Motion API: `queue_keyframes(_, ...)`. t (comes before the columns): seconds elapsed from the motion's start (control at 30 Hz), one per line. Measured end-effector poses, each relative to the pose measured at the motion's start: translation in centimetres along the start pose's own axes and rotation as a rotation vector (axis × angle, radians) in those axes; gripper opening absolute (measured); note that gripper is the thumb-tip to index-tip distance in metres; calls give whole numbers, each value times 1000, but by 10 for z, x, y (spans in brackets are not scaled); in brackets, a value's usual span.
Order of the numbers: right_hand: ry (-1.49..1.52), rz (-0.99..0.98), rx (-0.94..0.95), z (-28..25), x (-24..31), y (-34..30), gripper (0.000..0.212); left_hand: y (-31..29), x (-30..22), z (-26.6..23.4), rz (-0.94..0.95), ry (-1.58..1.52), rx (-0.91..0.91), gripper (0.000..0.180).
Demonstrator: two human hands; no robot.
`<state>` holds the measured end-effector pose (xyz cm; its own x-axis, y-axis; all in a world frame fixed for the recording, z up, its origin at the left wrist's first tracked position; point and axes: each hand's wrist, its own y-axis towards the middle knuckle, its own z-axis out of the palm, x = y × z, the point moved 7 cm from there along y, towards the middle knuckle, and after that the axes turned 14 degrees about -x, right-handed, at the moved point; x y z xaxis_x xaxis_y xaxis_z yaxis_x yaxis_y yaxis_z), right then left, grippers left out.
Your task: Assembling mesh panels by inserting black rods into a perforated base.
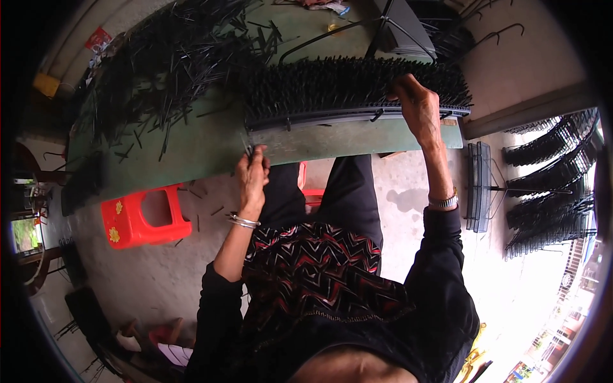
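Observation:
A long dark rack point(332, 115), packed with upright thin black pieces point(332, 80), stands along the near edge of a green table. My right hand point(418, 108) is over the rack's right part, its fingers closed at the tops of the black pieces. What those fingertips grip is hidden. Just off the table's front edge, left of the rack's near side, my left hand point(252, 175) is closed, with thin dark strips showing between thumb and fingers. A large loose heap of thin black strips point(172, 70) covers the table's left part.
The green table point(211, 153) has single strips scattered near its front. Below it stands a red plastic stool point(147, 217). A grey rack point(479, 185) and several filled black racks point(552, 179) are at the right. Bent metal rods point(338, 29) rise behind the rack.

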<state>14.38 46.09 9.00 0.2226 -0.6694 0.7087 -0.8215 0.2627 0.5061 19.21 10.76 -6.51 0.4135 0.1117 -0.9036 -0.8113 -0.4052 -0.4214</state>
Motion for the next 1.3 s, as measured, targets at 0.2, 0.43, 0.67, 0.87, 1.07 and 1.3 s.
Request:
queue_keyframes(0.2, 20, -22, 19, 5, 0, 3, 9, 111, -29, -58, 386, 314, -277, 25)
queue_keyframes(0.43, -345, -220, -1, 17, 4, -5, 10, 116, -67, -31, 384, 446, -204, 56)
queue_keyframes(0.67, -447, -353, -185, 16, 8, -15, 20, 95, -80, -26, 627, 554, -126, 65)
queue_keyframes(0.87, -540, -290, -184, 19, 12, -16, 22, 40, -88, -38, 730, 308, -211, 43)
queue_keyframes(1.07, -599, -287, -212, 26, 4, -20, 21, -9, -84, -36, 656, 67, -160, 34)
queue_keyframes(1.3, -691, -330, -201, 32, 25, -30, 42, -70, -64, 23, 481, -20, 308, 31)
